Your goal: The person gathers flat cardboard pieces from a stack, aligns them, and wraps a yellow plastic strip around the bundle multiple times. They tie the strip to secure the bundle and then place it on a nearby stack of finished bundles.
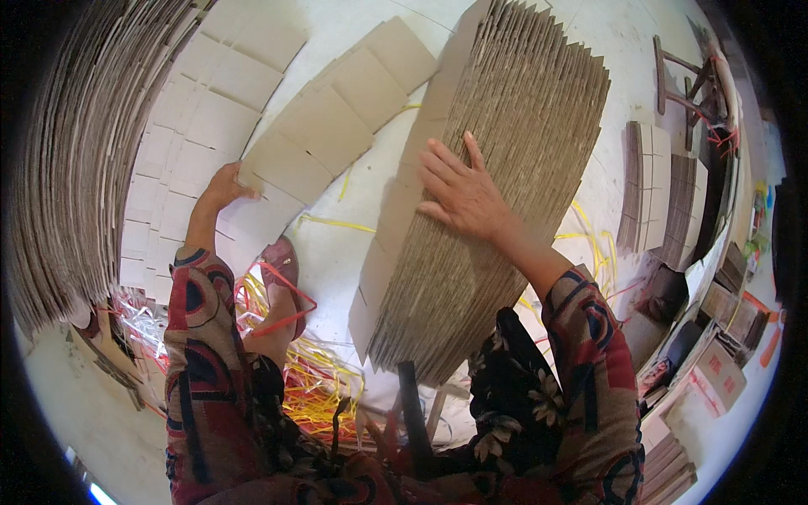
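My left hand (224, 187) pinches the near left edge of a long, flat cardboard sheet (341, 97) with cut slots. The sheet slants away to the far right, beside the big stack. My right hand (465, 192) lies on top of that tall, tightly packed stack of cardboard sheets (522, 109), whose layered edges face up. Its fingers are spread and it grips nothing. Left of my left hand stands another large stack of slotted cardboard (198, 109). Some of my left fingers are hidden by the sheet.
Tangled yellow and red plastic strapping (324, 391) lies on the floor by my foot (282, 261). Smaller cardboard bundles (644, 185) stand on the right, near a wooden stool (686, 80). A cardboard box (715, 374) sits at the lower right.
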Tool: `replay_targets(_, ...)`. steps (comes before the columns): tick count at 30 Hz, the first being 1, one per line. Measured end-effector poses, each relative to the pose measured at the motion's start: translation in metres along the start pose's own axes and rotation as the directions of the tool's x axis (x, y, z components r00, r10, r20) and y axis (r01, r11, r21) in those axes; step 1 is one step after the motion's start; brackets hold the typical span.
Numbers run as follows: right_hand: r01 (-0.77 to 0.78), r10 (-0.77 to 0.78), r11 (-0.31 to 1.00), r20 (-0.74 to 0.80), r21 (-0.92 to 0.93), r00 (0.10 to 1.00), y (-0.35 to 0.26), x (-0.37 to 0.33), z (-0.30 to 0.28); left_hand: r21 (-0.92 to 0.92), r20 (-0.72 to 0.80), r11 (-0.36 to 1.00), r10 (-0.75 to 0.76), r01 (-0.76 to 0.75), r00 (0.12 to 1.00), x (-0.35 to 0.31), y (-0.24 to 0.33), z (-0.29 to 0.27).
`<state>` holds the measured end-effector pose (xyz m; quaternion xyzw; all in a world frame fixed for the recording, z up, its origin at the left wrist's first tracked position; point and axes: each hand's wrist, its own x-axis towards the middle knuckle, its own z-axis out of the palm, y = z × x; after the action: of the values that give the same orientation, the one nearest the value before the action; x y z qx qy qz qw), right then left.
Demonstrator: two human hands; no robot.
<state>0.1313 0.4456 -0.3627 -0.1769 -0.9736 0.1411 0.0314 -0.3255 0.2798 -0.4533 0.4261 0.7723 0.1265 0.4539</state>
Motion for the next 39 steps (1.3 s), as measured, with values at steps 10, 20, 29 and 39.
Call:
replay_targets(10,-0.002,0.002,0.999,-0.020,-0.033,1.000,0.005,-0.010,0.005,0.046,-0.125,0.971,0.238,-0.234,0.963,-0.036,0.090,-0.115)
replay_targets(20,0.036,-0.036,0.999,-0.034,-0.027,0.999,-0.003,0.007,0.010,0.638,-0.224,0.770,0.188,-0.002,0.956,0.010,0.073,-0.031)
replay_targets(29,0.012,-0.012,1.000,0.000,0.014,1.000,0.002,0.001,0.004,0.569,-0.423,0.764,0.590,-0.306,0.688,-0.001,0.136,-0.087)
replay_targets(39,0.023,-0.023,1.000,-0.045,-0.003,0.999,0.001,0.000,0.006,0.715,-0.697,0.697,0.717,0.058,-0.008,-0.115,0.348,-0.075)
